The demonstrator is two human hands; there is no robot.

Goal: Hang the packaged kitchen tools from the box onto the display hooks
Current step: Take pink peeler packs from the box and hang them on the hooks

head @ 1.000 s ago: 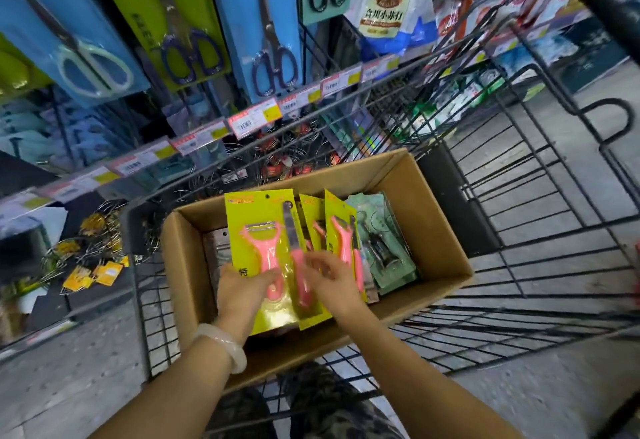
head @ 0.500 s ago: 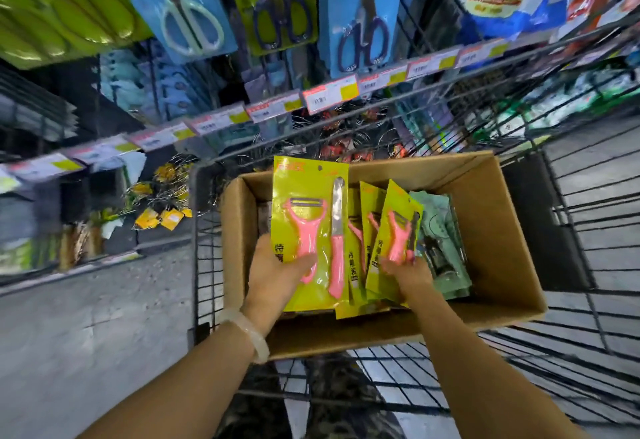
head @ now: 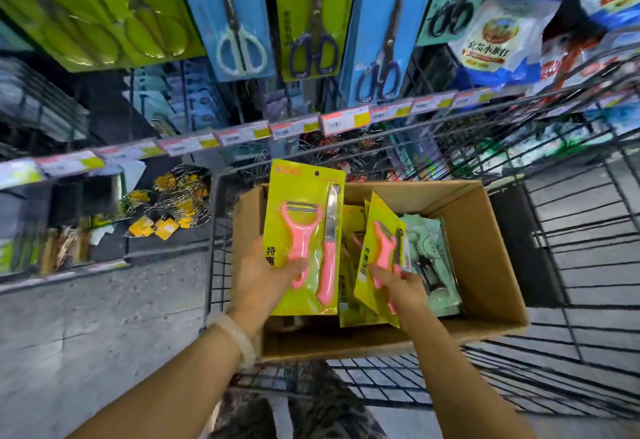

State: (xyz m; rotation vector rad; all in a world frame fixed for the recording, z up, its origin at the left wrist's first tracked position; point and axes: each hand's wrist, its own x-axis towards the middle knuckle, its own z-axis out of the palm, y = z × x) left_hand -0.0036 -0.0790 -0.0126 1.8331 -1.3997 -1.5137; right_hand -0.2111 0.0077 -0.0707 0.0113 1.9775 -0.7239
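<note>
Fingers of my left hand (head: 268, 274) are curled round the lower left edge of a yellow peeler-and-knife pack (head: 304, 237), thumb across its front over the pink peeler handle, so that pack is gripped and lifted upright above the near left part of the cardboard box (head: 485, 248). My right hand (head: 403, 288) pinches the bottom of a second yellow pack (head: 379, 251), which stands tilted, edge-on toward me, its lower end down among the other packs in the middle of the box. A stack of pale green packs (head: 433, 255) lies just beside it, toward the box's right wall. The box sits in the wire cart (head: 571, 230), against its far left corner.

What the next move turns on, as I judge it: the left pack's long axis runs straight up and down, with its small hang hole (head: 317, 172) at the top edge, farthest from my fingers and pointing at the display. The shelf rail with price tags (head: 294, 128) crosses just beyond the far rim of the box, and the hanging scissor cards (head: 313, 16) are above it. I cannot make out a free hook from here; that area is dark and cluttered. The left hand is nearer the display and its pack is already clear of the box, so I would lead with it, raising the top edge up and away, while the right pack has yet to come free of its neighbours.
</note>
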